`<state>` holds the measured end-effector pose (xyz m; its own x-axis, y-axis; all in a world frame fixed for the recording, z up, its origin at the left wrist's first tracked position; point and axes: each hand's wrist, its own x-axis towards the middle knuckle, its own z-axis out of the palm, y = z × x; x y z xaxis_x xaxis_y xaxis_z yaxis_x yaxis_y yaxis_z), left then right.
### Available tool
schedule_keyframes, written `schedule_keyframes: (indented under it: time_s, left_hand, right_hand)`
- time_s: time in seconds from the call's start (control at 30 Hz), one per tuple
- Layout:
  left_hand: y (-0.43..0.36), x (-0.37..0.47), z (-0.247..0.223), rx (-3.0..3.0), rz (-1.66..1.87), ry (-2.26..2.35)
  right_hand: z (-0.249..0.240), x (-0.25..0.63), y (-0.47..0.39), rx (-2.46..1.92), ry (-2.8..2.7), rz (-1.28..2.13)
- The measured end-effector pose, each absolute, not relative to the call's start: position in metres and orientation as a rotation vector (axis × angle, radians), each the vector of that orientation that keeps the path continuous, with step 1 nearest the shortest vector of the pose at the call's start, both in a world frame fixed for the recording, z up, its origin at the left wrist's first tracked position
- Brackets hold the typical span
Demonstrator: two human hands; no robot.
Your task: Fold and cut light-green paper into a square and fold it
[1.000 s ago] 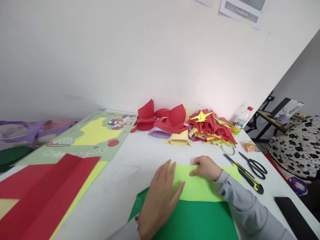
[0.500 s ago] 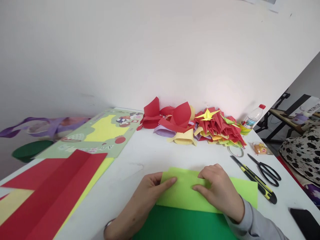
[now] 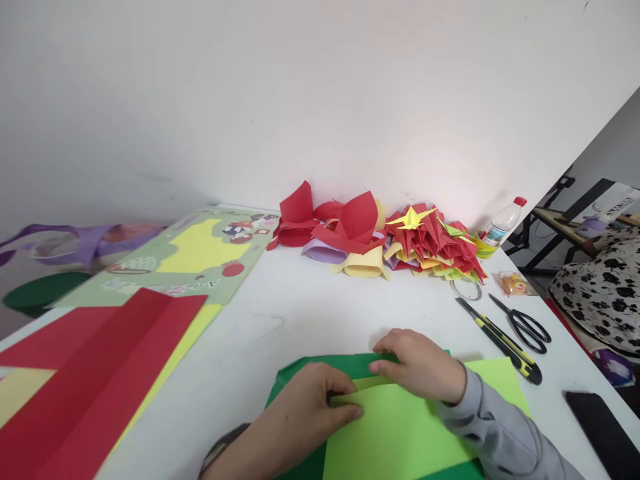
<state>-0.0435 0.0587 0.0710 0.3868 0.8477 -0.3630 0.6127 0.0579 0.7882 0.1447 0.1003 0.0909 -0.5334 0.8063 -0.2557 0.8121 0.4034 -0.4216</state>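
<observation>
A light green sheet of paper (image 3: 395, 427) lies over a dark green sheet (image 3: 293, 377), whose far edge shows behind it. My left hand (image 3: 315, 413) pinches the light green sheet near its far left corner, thumb on top and fingers partly hidden by the paper. My right hand (image 3: 420, 367) is at the far edge of the papers, its thumb and fingers apart with dark green showing between them. Its wrist and grey sleeve cross the light green sheet.
On the right lie a utility knife (image 3: 500, 340), scissors (image 3: 525, 327), a tape roll (image 3: 466, 289) and a black flat object (image 3: 603, 433). Folded paper pieces (image 3: 435, 243) and a bottle (image 3: 500, 227) stand by the wall. Red sheets (image 3: 110, 373) and a printed board (image 3: 200, 257) are left.
The light green sheet has come nearer me and tilted, and the dark green sheet now shows beyond its far edge. My right hand has shifted slightly left and its fingers have left the light green sheet.
</observation>
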Motion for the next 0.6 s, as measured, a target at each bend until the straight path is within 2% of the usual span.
schedule_keyframes:
  time_s: [0.13, 0.3, 0.43, 0.6]
  left_hand:
    - [0.06, -0.045, 0.068, 1.789, 0.221, 1.41]
    - [0.056, -0.048, 0.064, 1.806, 0.34, 1.384]
    - [0.052, -0.048, 0.062, 1.823, 0.339, 1.351]
    - [0.055, -0.046, 0.066, 1.612, 0.463, 1.383]
  right_hand:
    - [0.092, 0.143, 0.098, 1.608, 2.655, -0.676]
    - [0.089, 0.141, 0.091, 1.388, 2.615, -0.717]
    - [0.081, 0.139, 0.086, 1.383, 2.582, -0.647]
    - [0.089, 0.14, 0.088, 1.411, 2.543, -0.77]
